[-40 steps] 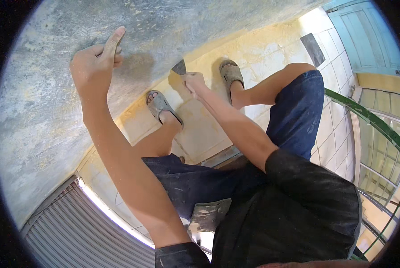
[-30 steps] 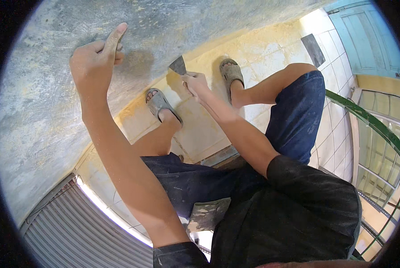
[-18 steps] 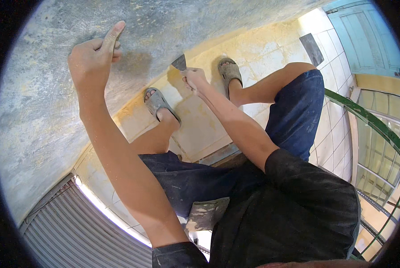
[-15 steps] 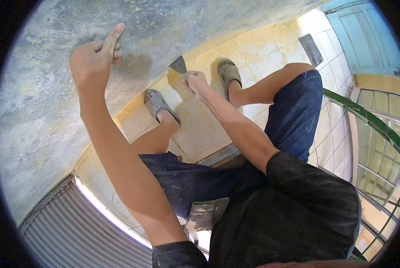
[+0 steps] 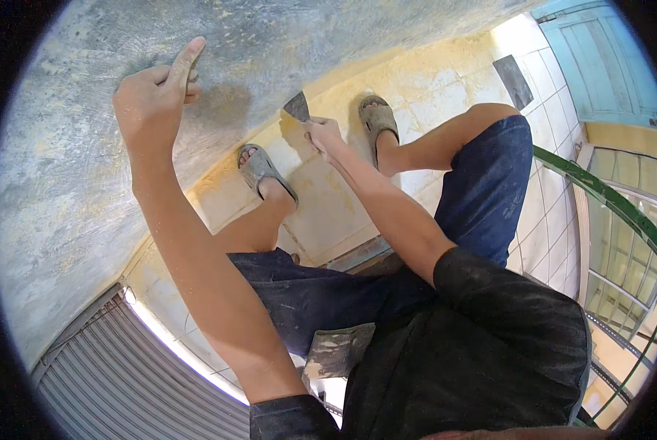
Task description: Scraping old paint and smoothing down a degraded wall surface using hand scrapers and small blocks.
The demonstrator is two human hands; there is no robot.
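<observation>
Two bare hands are at work against a rough grey plastered wall (image 5: 72, 183), its surface mottled and streaked with trowel marks. The left hand (image 5: 152, 99) is raised high on that wall, loosely curled, with one finger stretched out straight and pressed on the plaster; it grasps nothing that I can see. The right hand (image 5: 325, 136) reaches down toward the foot of the wall, clenched around the handle of a small scraper (image 5: 297, 108), whose flat, dark metal blade has a wedge shape and points up at the seam where wall meets floor.

The floor (image 5: 423, 81) there is pale square tile, dusted yellow along the wall's base. The person squats on it in grey slip-on sandals, the left sandal (image 5: 266, 172) just below the scraper and the right sandal (image 5: 378, 121) just beside the right hand. Dark blue shorts (image 5: 489, 183), speckled with dust, cover the knees, and a black sleeve (image 5: 519, 330) covers the right shoulder.

A dark flat rectangular piece (image 5: 514, 81) lies on the tiles well apart from the hands; I cannot tell what it is. Beyond it stands a light blue panelled door (image 5: 599, 66). A green metal railing (image 5: 599, 198) curves along the right, and a grey ribbed shutter (image 5: 130, 374) fills the lower left.
</observation>
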